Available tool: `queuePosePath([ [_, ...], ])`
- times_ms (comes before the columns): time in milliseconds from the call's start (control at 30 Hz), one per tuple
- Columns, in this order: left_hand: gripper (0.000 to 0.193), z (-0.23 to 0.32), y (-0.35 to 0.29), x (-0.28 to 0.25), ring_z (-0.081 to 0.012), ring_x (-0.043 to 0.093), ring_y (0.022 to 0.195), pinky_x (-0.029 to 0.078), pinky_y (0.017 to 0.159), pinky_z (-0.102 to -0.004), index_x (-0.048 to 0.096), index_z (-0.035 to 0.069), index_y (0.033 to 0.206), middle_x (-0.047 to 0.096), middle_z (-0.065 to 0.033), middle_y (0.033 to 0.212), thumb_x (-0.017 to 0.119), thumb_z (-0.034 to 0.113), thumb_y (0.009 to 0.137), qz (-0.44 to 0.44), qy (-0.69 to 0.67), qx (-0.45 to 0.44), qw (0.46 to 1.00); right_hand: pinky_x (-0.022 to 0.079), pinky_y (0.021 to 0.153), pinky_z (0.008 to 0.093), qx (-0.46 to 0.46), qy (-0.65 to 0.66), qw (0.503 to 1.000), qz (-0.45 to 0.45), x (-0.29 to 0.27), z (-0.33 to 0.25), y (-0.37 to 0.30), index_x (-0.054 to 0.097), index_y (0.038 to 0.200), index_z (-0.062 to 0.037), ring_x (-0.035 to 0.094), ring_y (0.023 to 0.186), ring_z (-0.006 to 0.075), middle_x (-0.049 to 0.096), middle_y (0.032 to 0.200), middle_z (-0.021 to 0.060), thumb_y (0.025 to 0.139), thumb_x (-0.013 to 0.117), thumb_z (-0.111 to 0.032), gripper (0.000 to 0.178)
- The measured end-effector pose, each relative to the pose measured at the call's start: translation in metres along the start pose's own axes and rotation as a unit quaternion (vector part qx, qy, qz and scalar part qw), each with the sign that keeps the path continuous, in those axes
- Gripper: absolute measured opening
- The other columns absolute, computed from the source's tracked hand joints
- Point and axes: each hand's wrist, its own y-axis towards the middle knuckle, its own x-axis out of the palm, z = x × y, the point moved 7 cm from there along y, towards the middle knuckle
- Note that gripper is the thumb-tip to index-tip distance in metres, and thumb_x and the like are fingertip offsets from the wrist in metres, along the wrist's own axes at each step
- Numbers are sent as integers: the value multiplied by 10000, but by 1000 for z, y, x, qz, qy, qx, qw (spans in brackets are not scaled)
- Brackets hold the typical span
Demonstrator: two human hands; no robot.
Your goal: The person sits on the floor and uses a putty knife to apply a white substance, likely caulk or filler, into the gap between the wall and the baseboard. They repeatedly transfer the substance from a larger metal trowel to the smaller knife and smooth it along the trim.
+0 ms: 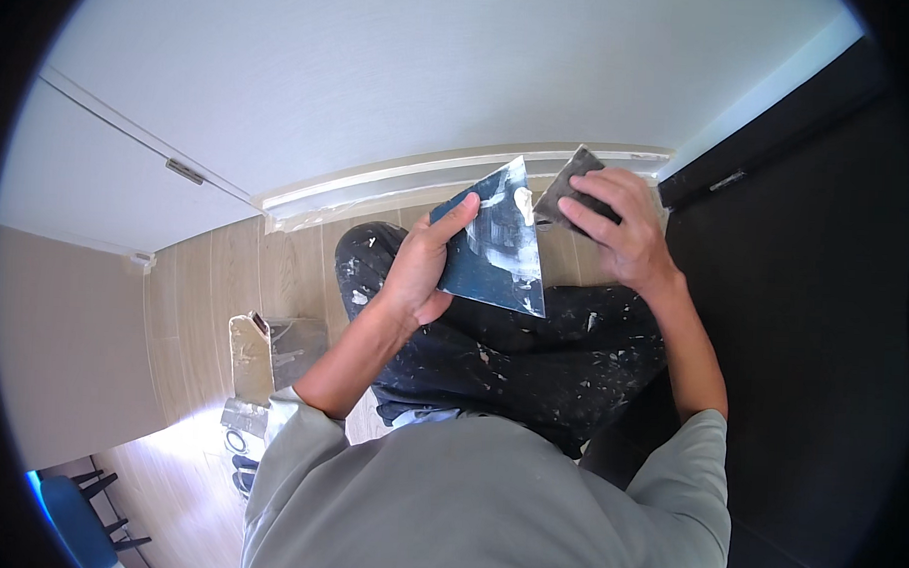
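My left hand (422,263) grips a flat blue putty board (480,260), thumb on top and the other fingers mostly hidden beneath. White filler (501,241) is smeared across its face, with a thicker dab (524,204) near the right edge. Just right of the board, my right hand (622,222) is closed on a grey, paint-stained putty scraper (568,188). The scraper's lower left corner comes close to the board; whether they touch I cannot tell. Both tools are over my paint-spotted dark trousers and the floor before the wall.
A white wall panel (422,73) rises ahead, with a taped skirting strip (418,185) along its foot. On my right stands a black panel (793,326). A filler-crusted container (252,362) sits on the wood floor (204,285) at left, and a blue chair (71,516) farther back.
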Motion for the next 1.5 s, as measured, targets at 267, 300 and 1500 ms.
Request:
queuePosePath([
  [267,441,36,-1,-15,-156,684,832,582,724,-303,541,-46,1144,660,-105,967,681,309,925,50,116,73,989,442,956,421,-45,-90,993,-63,-21,-12,42,703,1118,-190,565,1071,243,629,1143,29,723,625,-8,442],
  [300,438,37,0,-16,-156,683,825,582,719,-299,541,-48,1144,660,-106,969,680,307,927,49,116,78,989,439,961,425,-51,-87,992,-75,-18,-13,46,699,1119,-189,563,1078,243,628,1143,31,726,626,-17,435],
  [1500,283,16,-21,-210,-155,687,897,560,755,-297,639,67,1140,706,-40,1039,597,295,978,270,18,154,950,432,991,430,670,-15,687,280,143,336,-318,663,1185,-30,558,1111,388,622,1128,227,838,512,-94,383],
])
